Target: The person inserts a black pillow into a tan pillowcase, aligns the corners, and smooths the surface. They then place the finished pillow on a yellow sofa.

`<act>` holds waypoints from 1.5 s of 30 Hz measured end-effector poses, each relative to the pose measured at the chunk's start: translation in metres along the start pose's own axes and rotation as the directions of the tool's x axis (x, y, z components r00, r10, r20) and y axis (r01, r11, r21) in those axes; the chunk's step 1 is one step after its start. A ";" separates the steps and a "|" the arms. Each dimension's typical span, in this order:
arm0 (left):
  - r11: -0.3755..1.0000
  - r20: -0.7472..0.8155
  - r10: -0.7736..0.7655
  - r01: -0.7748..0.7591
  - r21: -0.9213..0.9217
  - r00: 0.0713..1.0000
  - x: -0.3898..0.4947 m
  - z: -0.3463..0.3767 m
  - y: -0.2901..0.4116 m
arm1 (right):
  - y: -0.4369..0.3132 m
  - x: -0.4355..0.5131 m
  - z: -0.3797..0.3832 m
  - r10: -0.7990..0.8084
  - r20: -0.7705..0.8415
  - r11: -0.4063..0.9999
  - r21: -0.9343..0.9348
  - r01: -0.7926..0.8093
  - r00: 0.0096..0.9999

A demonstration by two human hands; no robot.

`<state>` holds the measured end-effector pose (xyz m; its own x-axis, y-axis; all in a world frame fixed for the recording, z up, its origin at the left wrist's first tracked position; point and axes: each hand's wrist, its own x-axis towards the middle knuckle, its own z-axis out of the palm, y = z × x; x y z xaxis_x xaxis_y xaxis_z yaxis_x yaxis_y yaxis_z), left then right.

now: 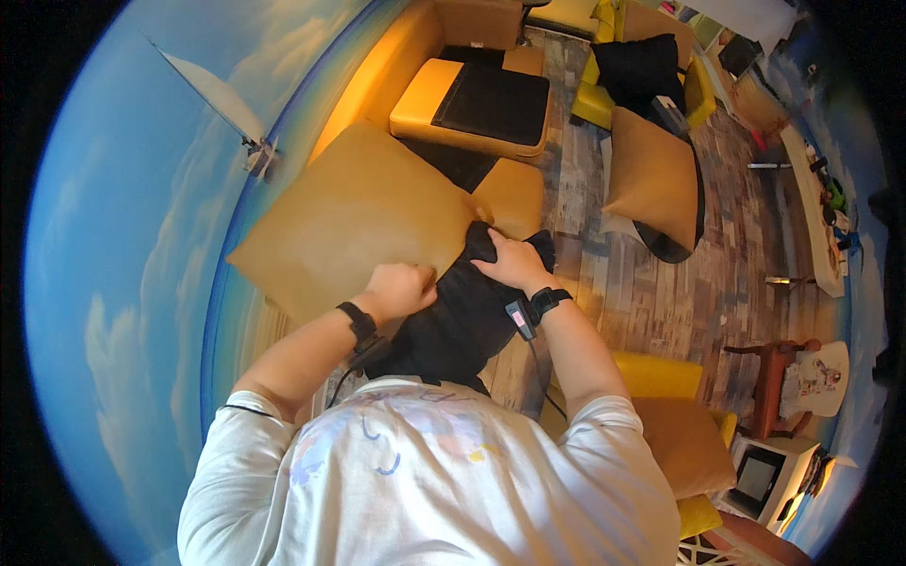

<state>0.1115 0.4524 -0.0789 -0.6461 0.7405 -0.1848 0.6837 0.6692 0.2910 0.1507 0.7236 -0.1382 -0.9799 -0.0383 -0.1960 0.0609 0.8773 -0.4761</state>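
A large tan, leather-look cushion (pixel 354 219) lies tilted before me, reaching toward the wall on the left. My left hand (pixel 400 293) is curled into a fist on its near edge; the fingertips are hidden. Dark black cloth (pixel 453 318) spreads below the cushion, between my forearms and down to my waist. At the cushion's right corner, my right hand (pixel 517 263) grips a bunched part of this cloth between thumb and fingers. Both wrists wear black straps with small devices and cables.
Beyond the cushion stands a yellow sofa seat (pixel 425 95) with a black panel. Another tan cushion (pixel 652 180) rests on a dark round surface at right. A black cushion (pixel 639 71) sits on a yellow chair. A brown cushion (pixel 683 449) lies near my right elbow. A painted wall (pixel 163 212) runs along the left.
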 end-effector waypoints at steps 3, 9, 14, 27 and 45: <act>0.997 -0.109 -0.009 0.017 0.072 0.994 0.021 -0.004 0.015 | -0.015 -0.009 0.000 -0.068 0.047 0.991 0.119 0.062 0.997; 0.989 -0.106 -0.107 0.117 0.093 0.989 0.046 -0.017 0.009 | -0.060 -0.015 0.020 -0.343 0.079 0.937 0.102 0.335 0.936; 0.998 -0.074 -0.023 0.027 0.059 0.997 0.039 -0.012 0.007 | -0.094 -0.010 0.052 -0.306 -0.022 0.938 0.167 0.305 0.952; 0.992 0.107 -0.111 0.104 0.070 0.988 0.048 0.006 0.004 | 0.003 -0.023 0.000 -0.246 -0.451 0.885 0.257 0.388 0.858; 0.861 -0.542 -0.118 -0.186 -0.473 0.832 0.006 -0.152 0.060 | -0.096 -0.057 -0.116 0.210 -0.621 0.410 0.757 0.509 0.755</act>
<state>0.0965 0.4876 0.0803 -0.8020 0.5038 0.3208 0.5486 0.4091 0.7292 0.1788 0.6966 0.0183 -0.8451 0.4525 0.2847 -0.3296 -0.0217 -0.9439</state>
